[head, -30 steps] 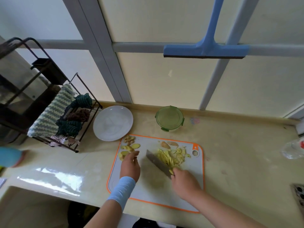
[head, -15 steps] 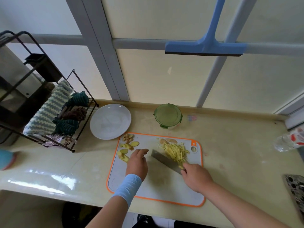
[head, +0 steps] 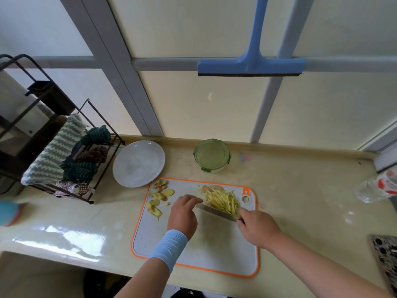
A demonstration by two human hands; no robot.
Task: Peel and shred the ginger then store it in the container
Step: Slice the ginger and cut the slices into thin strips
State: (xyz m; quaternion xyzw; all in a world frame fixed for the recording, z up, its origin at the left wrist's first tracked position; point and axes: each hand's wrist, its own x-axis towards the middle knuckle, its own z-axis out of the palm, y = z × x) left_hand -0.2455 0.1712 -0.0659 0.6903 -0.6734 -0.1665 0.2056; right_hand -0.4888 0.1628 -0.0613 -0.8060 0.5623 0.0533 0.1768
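A pile of yellow shredded ginger (head: 223, 200) lies at the far right of the white, orange-rimmed cutting board (head: 214, 250). My right hand (head: 256, 230) grips the handle of a knife (head: 214, 210), whose blade lies against the near side of the pile. My left hand (head: 183, 214) rests on the board with its fingertips at the blade's left end. Ginger peels and slices (head: 160, 197) lie at the board's far left. A round green-lidded container (head: 211, 155) stands closed behind the board.
A white plate (head: 138, 163) sits left of the container. A black wire rack (head: 64, 155) with cloths stands at the left. A clear bottle (head: 380, 187) lies at the right edge. Windows rise behind the counter, and a blue squeegee (head: 251, 66) hangs on them.
My left hand moved right from the peels to the blade's tip. The knife pushed the shreds into a tighter pile toward the board's far right.
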